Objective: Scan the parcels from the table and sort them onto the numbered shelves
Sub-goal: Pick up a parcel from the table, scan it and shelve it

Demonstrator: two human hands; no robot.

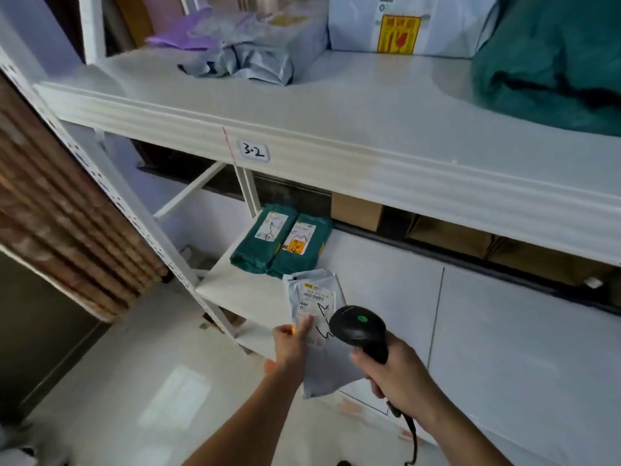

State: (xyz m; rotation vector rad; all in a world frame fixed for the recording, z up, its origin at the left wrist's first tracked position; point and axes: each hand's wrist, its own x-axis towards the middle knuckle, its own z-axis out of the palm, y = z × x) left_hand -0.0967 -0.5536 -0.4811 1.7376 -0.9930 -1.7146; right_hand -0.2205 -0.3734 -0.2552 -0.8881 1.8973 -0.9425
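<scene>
My left hand (293, 346) grips a flat white mailer parcel (316, 304) with a barcode label, held out over the front of the lower shelf (248, 297). My right hand (393, 371) holds a black barcode scanner (356, 327) by its handle; a green light shows on its head, which sits just right of the parcel's label. Two green parcels (279, 243) lie side by side on the lower shelf behind the white one. The white shelf above (336, 129) carries a tag reading 3-2 (252, 151).
On the 3-2 shelf lie crumpled grey and purple bags (242, 58), a white box with a yellow sticker (400, 28) and a big teal bundle (554, 62). Brown cardboard boxes (447, 237) stand at the back under that shelf. A brown curtain (60, 210) hangs left.
</scene>
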